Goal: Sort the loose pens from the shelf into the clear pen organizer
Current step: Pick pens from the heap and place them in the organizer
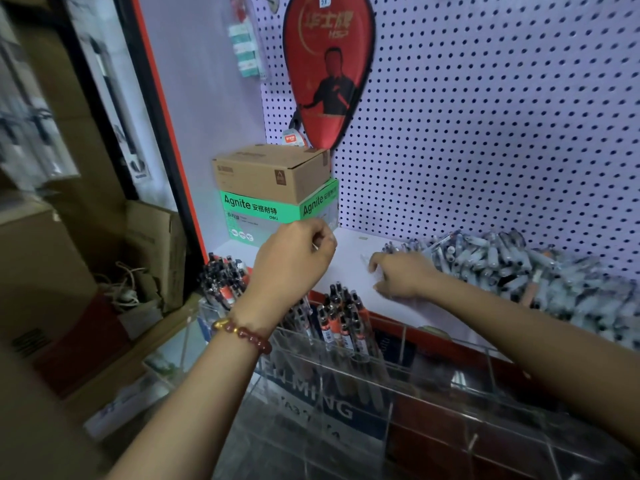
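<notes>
A big pile of loose pens [512, 265] lies on the white shelf [349, 268] at the right. Below the shelf's front edge stands the clear pen organizer [446, 382]; black-and-orange pens [341, 317] stand upright in its left compartments, with another bunch [223, 277] further left. My left hand [294, 258], with a bead bracelet on the wrist, hovers over the shelf's left part, its fingers curled round a thin pale pen that barely shows. My right hand [398, 275] rests knuckles-up on the shelf at the pile's left edge; it is blurred and its fingertips are hidden.
A brown carton [270, 171] sits on a green Agnite box [277, 209] at the shelf's back left. A red paddle case [329, 74] hangs on the pegboard [502, 116]. Cardboard boxes [152, 251] stand on the floor at the left.
</notes>
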Motion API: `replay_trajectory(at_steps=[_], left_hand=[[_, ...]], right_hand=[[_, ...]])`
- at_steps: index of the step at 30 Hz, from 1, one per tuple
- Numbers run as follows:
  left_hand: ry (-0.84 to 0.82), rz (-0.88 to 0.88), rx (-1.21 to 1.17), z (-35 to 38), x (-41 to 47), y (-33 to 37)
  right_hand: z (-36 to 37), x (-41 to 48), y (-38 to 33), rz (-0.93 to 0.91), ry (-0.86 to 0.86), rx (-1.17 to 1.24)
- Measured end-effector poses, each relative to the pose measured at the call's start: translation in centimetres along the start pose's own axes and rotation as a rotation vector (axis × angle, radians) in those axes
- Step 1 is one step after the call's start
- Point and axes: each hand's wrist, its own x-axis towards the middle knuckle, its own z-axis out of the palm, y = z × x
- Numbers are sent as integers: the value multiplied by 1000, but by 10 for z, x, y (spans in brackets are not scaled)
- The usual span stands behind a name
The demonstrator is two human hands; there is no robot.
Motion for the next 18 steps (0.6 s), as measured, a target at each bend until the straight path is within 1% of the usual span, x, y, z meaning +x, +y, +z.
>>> replay_trajectory(at_steps=[3,6,7,9,11,13,14,18], left_hand=[[12,-31,7,2,1,1],[-1,-45,-81,1,3,2],[-23,-45,-137,2,3,3],[-59,-45,-256,4,2,4],[-79,-53,-310,7,1,5],[-114,-48,-274,9,0,4],[-125,-37,-239,10,-1,4],[-89,2,-203,12,-3,5]], right_hand=[[0,-2,-3,37,-53,161],[-10,3,1,116,21,520],[-18,4,5,138,4,628],[-39,3,10,164,-145,825],[-60,-2,9,162,-270,1054],[-78,-9,4,94,-284,1236],[-85,-14,1,26,-291,1280],[-96,-28,-15,-249,-353,1257]])
